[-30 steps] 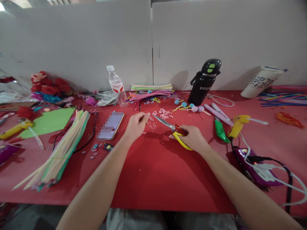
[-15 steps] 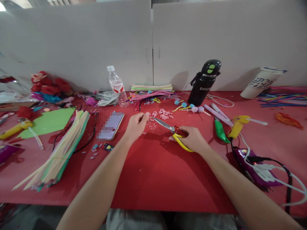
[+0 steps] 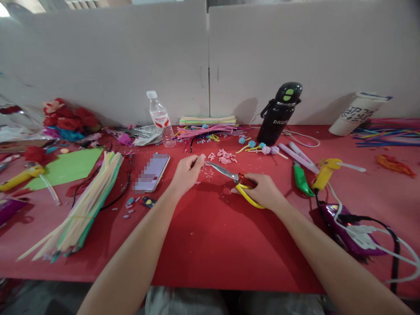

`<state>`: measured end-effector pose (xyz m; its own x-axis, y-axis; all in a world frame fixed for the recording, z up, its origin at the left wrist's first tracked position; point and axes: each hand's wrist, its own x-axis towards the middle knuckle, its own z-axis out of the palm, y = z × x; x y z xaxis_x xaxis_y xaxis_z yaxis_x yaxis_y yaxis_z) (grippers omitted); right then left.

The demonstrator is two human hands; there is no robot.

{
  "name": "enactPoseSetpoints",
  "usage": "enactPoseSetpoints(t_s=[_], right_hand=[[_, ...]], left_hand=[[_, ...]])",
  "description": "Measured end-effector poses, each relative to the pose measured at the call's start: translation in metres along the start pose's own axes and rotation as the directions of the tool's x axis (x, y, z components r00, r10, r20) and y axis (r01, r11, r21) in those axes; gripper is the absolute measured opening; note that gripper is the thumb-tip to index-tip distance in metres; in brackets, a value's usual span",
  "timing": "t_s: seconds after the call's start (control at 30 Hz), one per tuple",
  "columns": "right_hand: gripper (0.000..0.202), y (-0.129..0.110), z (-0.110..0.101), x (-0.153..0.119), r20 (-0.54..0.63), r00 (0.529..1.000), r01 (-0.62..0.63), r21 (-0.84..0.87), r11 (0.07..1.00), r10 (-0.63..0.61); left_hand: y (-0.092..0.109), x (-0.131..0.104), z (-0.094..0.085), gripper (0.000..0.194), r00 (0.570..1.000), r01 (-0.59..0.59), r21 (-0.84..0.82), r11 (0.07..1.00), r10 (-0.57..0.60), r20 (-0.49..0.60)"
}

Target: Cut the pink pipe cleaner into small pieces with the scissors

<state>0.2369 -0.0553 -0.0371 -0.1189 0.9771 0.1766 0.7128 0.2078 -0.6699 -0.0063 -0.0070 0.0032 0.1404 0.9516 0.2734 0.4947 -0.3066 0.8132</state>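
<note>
My right hand (image 3: pixel 260 191) is wrapped round the handles of a pair of scissors (image 3: pixel 226 173) with yellow and red grips. The blades point left, their tips close to the fingers of my left hand (image 3: pixel 187 174). That hand is closed in a pinch, and a small pink piece (image 3: pixel 202 157) shows at its fingertips. Just beyond the blades lies a pile of short pink cut pieces (image 3: pixel 225 156). Fine pink scraps are scattered on the red table below the tips.
A bundle of pale pipe cleaners (image 3: pixel 82 205) and a phone (image 3: pixel 153 173) lie on the left. At the back stand a plastic bottle (image 3: pixel 161 119) and a black flask (image 3: pixel 278 114). On the right are a yellow glue gun (image 3: pixel 326 174) and a purple power strip (image 3: pixel 352 232) with cables.
The scissors' tips have shifted very slightly left, towards my left fingers. Both hands are otherwise almost still.
</note>
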Motion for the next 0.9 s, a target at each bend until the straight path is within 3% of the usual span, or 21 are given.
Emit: enactPoseSetpoints(t_s=[0.47,0.9], right_hand=[[0.046,0.0003,0.0004,0.0001,-0.036,0.999,-0.020,-0.022,1.000,0.019],[0.044,0.0006,-0.0011,0.0002,0.014,1.000,0.021,-0.016,1.000,-0.021]], left_hand=[[-0.0014,0.0010,-0.0005,0.043,1.000,-0.004,0.001,1.000,0.004,-0.002],[0.0000,-0.0002,-0.0004,0.043,1.000,-0.016,0.007,1.000,0.016,0.011]])
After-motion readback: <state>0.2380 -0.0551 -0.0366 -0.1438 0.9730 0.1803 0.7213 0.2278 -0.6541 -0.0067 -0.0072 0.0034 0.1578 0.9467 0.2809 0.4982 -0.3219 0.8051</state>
